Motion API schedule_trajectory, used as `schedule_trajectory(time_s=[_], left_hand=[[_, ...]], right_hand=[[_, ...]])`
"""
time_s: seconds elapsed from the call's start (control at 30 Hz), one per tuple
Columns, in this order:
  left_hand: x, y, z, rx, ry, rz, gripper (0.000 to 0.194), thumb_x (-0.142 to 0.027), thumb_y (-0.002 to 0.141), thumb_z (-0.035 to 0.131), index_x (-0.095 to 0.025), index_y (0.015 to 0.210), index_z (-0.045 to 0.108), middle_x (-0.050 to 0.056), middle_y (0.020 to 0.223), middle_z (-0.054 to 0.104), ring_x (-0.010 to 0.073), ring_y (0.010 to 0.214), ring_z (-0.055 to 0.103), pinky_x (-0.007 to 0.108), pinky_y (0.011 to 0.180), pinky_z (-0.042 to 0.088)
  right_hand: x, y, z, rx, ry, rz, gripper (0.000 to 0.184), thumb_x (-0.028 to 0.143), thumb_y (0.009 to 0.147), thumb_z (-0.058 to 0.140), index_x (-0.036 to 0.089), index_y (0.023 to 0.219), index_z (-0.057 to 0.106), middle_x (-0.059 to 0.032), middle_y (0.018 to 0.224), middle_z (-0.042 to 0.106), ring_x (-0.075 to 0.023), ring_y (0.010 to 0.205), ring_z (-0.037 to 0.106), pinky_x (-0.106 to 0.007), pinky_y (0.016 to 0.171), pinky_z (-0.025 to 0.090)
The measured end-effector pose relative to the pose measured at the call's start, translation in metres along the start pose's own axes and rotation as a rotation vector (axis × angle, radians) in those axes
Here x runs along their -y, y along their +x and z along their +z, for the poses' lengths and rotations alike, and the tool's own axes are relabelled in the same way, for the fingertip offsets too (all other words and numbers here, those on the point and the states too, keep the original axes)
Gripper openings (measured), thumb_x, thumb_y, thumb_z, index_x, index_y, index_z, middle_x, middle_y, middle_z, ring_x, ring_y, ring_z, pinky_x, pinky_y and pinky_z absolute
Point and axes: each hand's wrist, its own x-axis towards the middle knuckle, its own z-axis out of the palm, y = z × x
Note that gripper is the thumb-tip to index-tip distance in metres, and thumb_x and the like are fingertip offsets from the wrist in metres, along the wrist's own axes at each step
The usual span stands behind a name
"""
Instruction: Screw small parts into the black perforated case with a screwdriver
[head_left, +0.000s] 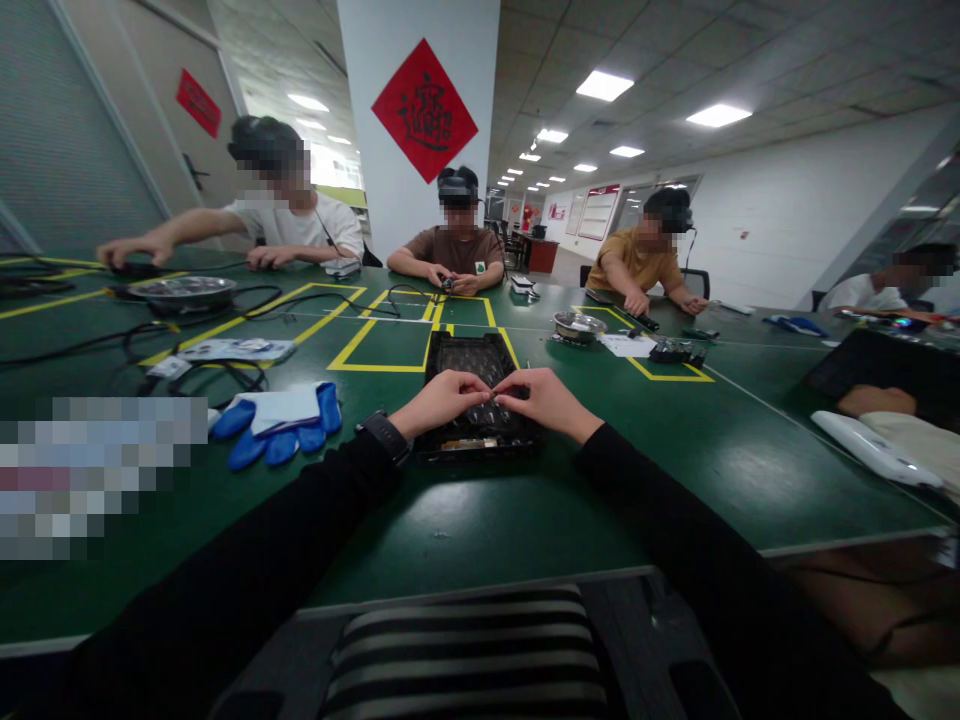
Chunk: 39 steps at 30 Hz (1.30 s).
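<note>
A black electronic device casing lies on the green table straight in front of me, its inside exposed. Along its near edge runs a strip with metal and yellowish parts. Over the casing my left hand is closed in a pinch, fingertips pointing right. Facing it, my right hand pinches too, and the fingertips of both hands nearly meet. Whatever sits between them is too small to make out. A dark watch is on my left wrist.
Left of the casing lie blue-and-white gloves, black cables and a metal bowl. Beyond, another metal bowl stands near small black parts. Several people sit around the table; a white device is at right.
</note>
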Motion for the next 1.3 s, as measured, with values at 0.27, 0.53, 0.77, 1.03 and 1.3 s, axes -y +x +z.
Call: schedule_trajectory(time_s=[0.27, 0.53, 0.77, 1.03, 1.3], left_hand=[[0.001, 0.001, 0.003, -0.101, -0.117, -0.103, 0.025, -0.028, 0.075, 0.051, -0.014, 0.094, 0.060, 0.002, 0.074, 0.064, 0.0143, 0.068, 0.059, 0.024, 0.062, 0.043], [0.000, 0.000, 0.001, -0.067, -0.042, -0.025, 0.024, -0.033, 0.076, 0.053, -0.013, 0.082, 0.066, 0.002, 0.072, 0.063, 0.0135, 0.065, 0.054, 0.024, 0.060, 0.039], [-0.002, -0.001, -0.003, 0.074, -0.082, 0.069, 0.027, -0.035, 0.079, 0.051, -0.014, 0.085, 0.067, 0.001, 0.074, 0.063, 0.0134, 0.069, 0.053, 0.024, 0.065, 0.038], [-0.001, 0.000, -0.001, 0.073, -0.170, 0.096, 0.026, -0.039, 0.080, 0.052, -0.014, 0.080, 0.061, 0.000, 0.070, 0.057, 0.0110, 0.064, 0.048, 0.022, 0.060, 0.037], [-0.005, -0.002, -0.002, 0.099, -0.186, 0.109, 0.027, -0.040, 0.080, 0.053, -0.014, 0.079, 0.061, -0.002, 0.065, 0.053, 0.0095, 0.060, 0.045, 0.021, 0.058, 0.035]], right_hand=[[0.020, 0.000, -0.015, 0.367, 0.104, 0.033, 0.017, 0.020, 0.072, 0.065, 0.015, 0.086, 0.071, -0.0042, 0.073, 0.070, -0.0134, 0.065, 0.062, -0.023, 0.060, 0.045], [0.024, 0.003, -0.009, 0.241, -0.039, -0.002, 0.017, 0.024, 0.074, 0.063, 0.015, 0.086, 0.070, -0.0043, 0.072, 0.068, -0.0128, 0.063, 0.060, -0.024, 0.060, 0.043], [0.018, 0.000, -0.002, -0.002, -0.166, -0.037, 0.015, 0.024, 0.077, 0.060, 0.017, 0.088, 0.069, -0.0052, 0.078, 0.068, -0.0147, 0.071, 0.059, -0.026, 0.067, 0.041], [0.011, 0.002, 0.001, -0.048, 0.080, 0.038, 0.019, 0.029, 0.080, 0.056, 0.016, 0.089, 0.067, -0.0045, 0.082, 0.066, -0.0131, 0.072, 0.057, -0.025, 0.067, 0.042], [0.001, 0.005, 0.005, 0.080, 0.309, 0.139, 0.022, 0.034, 0.078, 0.058, 0.013, 0.081, 0.060, 0.0007, 0.070, 0.056, -0.0095, 0.063, 0.048, -0.021, 0.058, 0.036]])
